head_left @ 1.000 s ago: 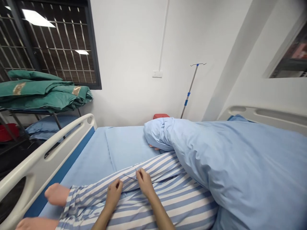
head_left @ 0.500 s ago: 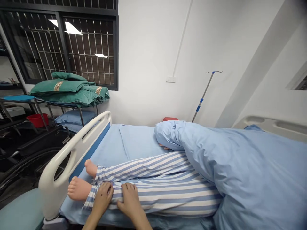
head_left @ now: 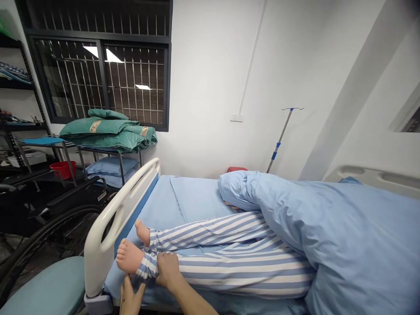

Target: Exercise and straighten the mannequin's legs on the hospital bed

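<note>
A manikin in blue-and-white striped trousers [head_left: 236,271] lies on the bed, its bare feet near the footboard. My right hand [head_left: 168,269] is wrapped over its nearer lower leg, just above the ankle. Beneath the nearer foot [head_left: 130,257], my left hand [head_left: 131,298] has its thumb and fingers apart, the fingertips close to the heel; whether they touch it I cannot tell. The farther foot [head_left: 142,232] rests beyond. A light blue quilt [head_left: 348,232] hides the manikin's upper body, with a few fingers showing under its folded edge.
The white footboard [head_left: 101,236] stands at the left end of the bed, a teal stool seat [head_left: 46,284] beside it. Behind are a wheelchair [head_left: 75,197] and a rack with green bedding [head_left: 111,135]. A drip stand [head_left: 278,142] rises beyond the bed.
My left hand has come off the shin and moved down and left, below the heel. My right hand has shifted towards the ankle. The view has turned slightly left.
</note>
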`<move>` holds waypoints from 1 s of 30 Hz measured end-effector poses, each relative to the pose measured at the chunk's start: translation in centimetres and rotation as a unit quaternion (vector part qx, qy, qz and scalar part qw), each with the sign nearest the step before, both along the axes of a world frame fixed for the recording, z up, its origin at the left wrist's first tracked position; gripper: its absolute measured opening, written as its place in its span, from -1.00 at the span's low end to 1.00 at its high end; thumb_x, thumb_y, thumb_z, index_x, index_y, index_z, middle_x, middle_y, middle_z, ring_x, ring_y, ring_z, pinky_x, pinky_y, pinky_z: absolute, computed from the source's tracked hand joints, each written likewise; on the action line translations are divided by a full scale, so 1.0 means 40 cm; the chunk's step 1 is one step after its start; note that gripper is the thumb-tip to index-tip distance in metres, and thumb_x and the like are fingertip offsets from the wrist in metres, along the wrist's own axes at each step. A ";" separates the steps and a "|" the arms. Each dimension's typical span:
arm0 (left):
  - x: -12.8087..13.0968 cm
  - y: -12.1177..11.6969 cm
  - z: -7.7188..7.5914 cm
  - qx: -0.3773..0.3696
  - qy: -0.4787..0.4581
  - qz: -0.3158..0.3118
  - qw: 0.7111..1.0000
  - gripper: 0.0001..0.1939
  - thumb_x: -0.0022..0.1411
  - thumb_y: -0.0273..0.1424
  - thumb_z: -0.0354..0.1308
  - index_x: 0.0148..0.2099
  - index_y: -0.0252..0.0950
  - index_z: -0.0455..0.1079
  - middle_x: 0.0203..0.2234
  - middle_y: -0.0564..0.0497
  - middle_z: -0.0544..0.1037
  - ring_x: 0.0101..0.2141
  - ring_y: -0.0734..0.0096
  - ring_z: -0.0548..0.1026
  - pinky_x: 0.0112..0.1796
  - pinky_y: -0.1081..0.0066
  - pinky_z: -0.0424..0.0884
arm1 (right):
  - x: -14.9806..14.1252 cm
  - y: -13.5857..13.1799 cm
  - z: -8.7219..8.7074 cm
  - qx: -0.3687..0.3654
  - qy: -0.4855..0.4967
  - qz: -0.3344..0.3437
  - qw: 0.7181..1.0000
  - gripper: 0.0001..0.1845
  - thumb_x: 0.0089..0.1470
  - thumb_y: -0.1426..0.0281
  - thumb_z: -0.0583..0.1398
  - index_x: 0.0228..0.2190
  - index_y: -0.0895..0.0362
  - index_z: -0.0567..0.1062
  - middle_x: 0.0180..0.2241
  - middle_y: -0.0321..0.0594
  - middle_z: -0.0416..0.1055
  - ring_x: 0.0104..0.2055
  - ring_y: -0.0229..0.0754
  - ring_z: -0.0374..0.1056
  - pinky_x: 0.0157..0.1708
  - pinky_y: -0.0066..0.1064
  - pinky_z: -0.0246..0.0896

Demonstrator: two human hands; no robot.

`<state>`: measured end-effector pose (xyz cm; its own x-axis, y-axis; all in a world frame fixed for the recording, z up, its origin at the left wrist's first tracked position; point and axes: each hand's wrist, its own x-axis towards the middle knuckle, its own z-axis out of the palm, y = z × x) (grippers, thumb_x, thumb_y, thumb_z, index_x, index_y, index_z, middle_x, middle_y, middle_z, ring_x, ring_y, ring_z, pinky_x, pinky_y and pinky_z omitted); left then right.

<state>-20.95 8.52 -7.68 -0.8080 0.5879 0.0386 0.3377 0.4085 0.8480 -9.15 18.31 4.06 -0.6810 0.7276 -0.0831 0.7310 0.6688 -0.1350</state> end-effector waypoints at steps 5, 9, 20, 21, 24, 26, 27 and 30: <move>0.025 0.022 0.177 0.044 0.089 -0.026 0.995 -0.21 0.03 -0.04 -0.07 0.18 -0.50 0.02 0.06 -0.39 0.26 0.11 -0.12 0.20 0.10 0.00 0.13 | 0.030 0.008 0.131 0.035 0.048 0.019 0.998 -0.40 -0.35 0.30 0.33 -0.18 0.23 0.41 -0.26 0.01 0.46 -0.22 0.11 0.41 -0.24 -0.15 0.30; 0.031 0.032 0.321 0.102 0.092 -0.068 0.988 -0.19 0.04 -0.03 0.00 0.22 -0.41 -0.02 0.06 -0.32 0.28 0.08 -0.03 0.24 0.06 0.06 0.20 | 0.034 0.023 0.222 0.064 0.078 0.005 0.995 -0.43 -0.32 0.23 0.30 -0.21 0.22 0.40 -0.28 0.01 0.47 -0.25 0.09 0.42 -0.28 -0.19 0.30; -0.045 0.020 0.121 0.036 -0.019 -0.156 0.987 -0.14 0.00 -0.14 0.05 0.25 -0.40 -0.20 -0.09 -0.24 0.48 -0.08 0.06 0.47 -0.10 0.20 0.38 | -0.055 0.023 0.085 0.013 0.038 0.000 0.999 -0.27 -0.40 0.32 0.36 -0.10 0.24 0.37 -0.24 0.02 0.47 -0.20 0.11 0.42 -0.23 -0.15 0.33; -0.049 0.020 0.092 0.001 -0.003 -0.157 0.988 -0.18 0.01 -0.20 0.03 0.24 -0.43 -0.18 -0.12 -0.23 0.50 -0.07 0.06 0.47 -0.09 0.21 0.37 | -0.059 0.025 0.059 0.003 0.032 -0.001 0.999 -0.25 -0.42 0.31 0.37 -0.10 0.24 0.37 -0.23 0.02 0.47 -0.20 0.11 0.42 -0.23 -0.16 0.34; -0.054 0.016 0.033 -0.127 0.059 -0.163 0.977 -0.32 0.03 -0.34 -0.03 0.18 -0.49 -0.09 -0.08 -0.29 0.48 -0.05 0.05 0.45 -0.10 0.25 0.34 | -0.063 0.028 -0.018 -0.009 0.027 -0.007 1.000 -0.30 -0.41 0.33 0.36 -0.12 0.22 0.39 -0.23 0.00 0.47 -0.19 0.10 0.42 -0.20 -0.16 0.32; -0.055 0.011 0.019 -0.182 0.098 -0.166 0.964 -0.39 0.06 -0.37 -0.05 0.15 -0.49 -0.03 -0.03 -0.32 0.44 -0.03 0.09 0.43 -0.07 0.29 0.31 | -0.063 0.028 -0.056 0.002 0.033 -0.010 0.999 -0.33 -0.41 0.37 0.36 -0.14 0.22 0.40 -0.22 0.00 0.46 -0.17 0.10 0.40 -0.15 -0.13 0.28; -0.056 0.009 0.018 -0.193 0.114 -0.168 0.960 -0.41 0.08 -0.37 -0.06 0.15 -0.49 -0.02 0.00 -0.33 0.42 0.00 0.12 0.41 -0.05 0.31 0.29 | -0.063 0.027 -0.068 0.011 0.037 -0.012 0.999 -0.34 -0.41 0.39 0.36 -0.15 0.23 0.40 -0.22 0.00 0.46 -0.16 0.09 0.39 -0.12 -0.12 0.26; -0.057 0.006 0.029 -0.201 0.121 -0.181 0.955 -0.40 0.10 -0.38 -0.06 0.17 -0.53 -0.02 0.03 -0.34 0.39 0.03 0.11 0.37 -0.02 0.29 0.26 | -0.067 0.023 -0.077 0.013 0.038 -0.013 0.999 -0.33 -0.40 0.41 0.36 -0.13 0.22 0.38 -0.20 -0.01 0.45 -0.14 0.07 0.38 -0.10 -0.10 0.23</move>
<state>-23.25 8.75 -6.52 -0.5445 0.8341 -0.0887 0.6856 0.5034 0.5259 -11.81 19.23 0.98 -0.6653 0.7465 -0.0124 0.7367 0.6538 -0.1726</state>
